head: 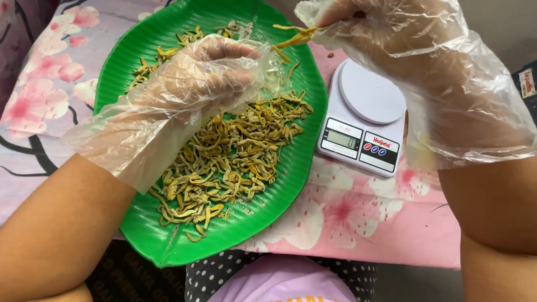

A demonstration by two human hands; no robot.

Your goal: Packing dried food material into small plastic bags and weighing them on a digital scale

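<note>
a green leaf-shaped tray [302, 168] is seen on a bench covered with a pink flowered cloth [358, 223]. a heap of thin yellow-green dried strips [229, 156] is spread over the middle and far part of the tray.

the left hand [196, 84], covered in a loose clear plastic glove, is held low over the heap near the tray's middle, its fingers curled downward; whether anything is held in its grip cannot be told, since the fingertips are hidden by the glove's folds.

the right hand [391, 50], gloved the same way, is raised above the tray's far right edge. its grip is closed on a small bunch of yellow strips [296, 38], pinched between the fingertips, with the ends hanging toward the left over the tray.

just beside the tray on the right, a small white kitchen scale [363, 117] with a round weighing plate and a grey display is set on the cloth; nothing is seen lying on its plate. it is partly covered from view by the right hand's glove.
</note>
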